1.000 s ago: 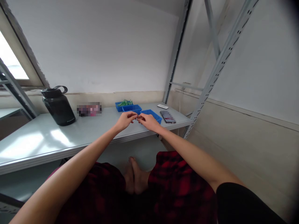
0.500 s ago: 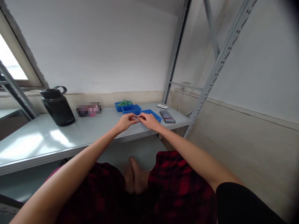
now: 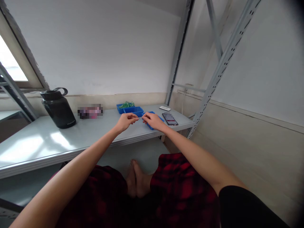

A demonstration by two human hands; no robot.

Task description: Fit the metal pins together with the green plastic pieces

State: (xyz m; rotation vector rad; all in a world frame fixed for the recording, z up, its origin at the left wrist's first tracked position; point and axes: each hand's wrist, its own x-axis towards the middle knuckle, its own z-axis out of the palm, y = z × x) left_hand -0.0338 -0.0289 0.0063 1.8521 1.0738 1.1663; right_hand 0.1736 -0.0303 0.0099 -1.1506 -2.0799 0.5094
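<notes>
My left hand (image 3: 125, 122) and my right hand (image 3: 153, 121) are held close together above the front part of the shelf, each with fingers pinched. Between their fingertips runs a thin, pale, stick-like piece (image 3: 140, 118), too small to identify. Under and behind my right hand lies a blue tray (image 3: 151, 126), partly covered by the hand. Just beyond my fingers stands a second blue tray (image 3: 136, 111). Farther back, another blue tray (image 3: 120, 110) holds a heap of small green pieces (image 3: 127, 104).
A phone (image 3: 169, 119) lies right of the trays, with a white flat object (image 3: 164, 108) behind it. A large dark bottle (image 3: 59, 109) stands at the left, near a blurred pinkish item (image 3: 90, 111). A slotted metal post (image 3: 218, 76) rises at the right.
My fingertips have drawn slightly apart, the left hand shifting a little left. The thin pale piece between them now shows more plainly.
</notes>
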